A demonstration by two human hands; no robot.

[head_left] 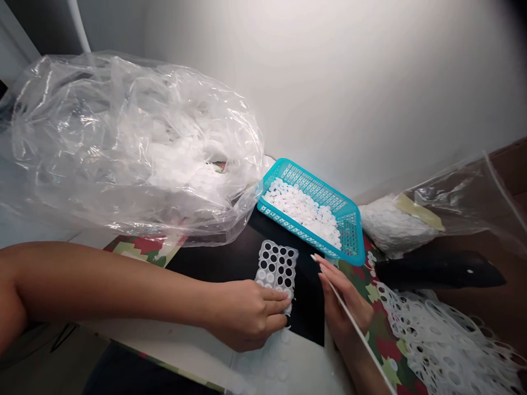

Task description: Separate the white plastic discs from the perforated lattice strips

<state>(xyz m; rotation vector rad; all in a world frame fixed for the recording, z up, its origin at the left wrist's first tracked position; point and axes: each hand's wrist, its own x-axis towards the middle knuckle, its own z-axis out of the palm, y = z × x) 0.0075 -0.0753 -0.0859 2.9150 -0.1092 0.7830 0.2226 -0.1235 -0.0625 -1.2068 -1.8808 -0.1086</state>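
Over the lower part of a pale sheet with rows of round holes (273, 262), my left hand (251, 315) has its fingers bent together and touching the surface. Its fingertips hide whatever is pinched there, if anything. White discs or rings fill some lower holes, while the upper ones show black. To the right, my right hand (348, 302) grips a long thin white strip (360, 334) between thumb and fingers, apart from the sheet. A small white piece shows at its fingertips. The sheet lies on a black mat (310, 296).
A turquoise basket (354, 219) behind the hands contains many small white discs (304, 211). A large clear plastic bag (123, 148) stands at left. On the right are a filled bag (397, 225), a black object (440, 271) and a heap of white perforated scraps (448, 345).
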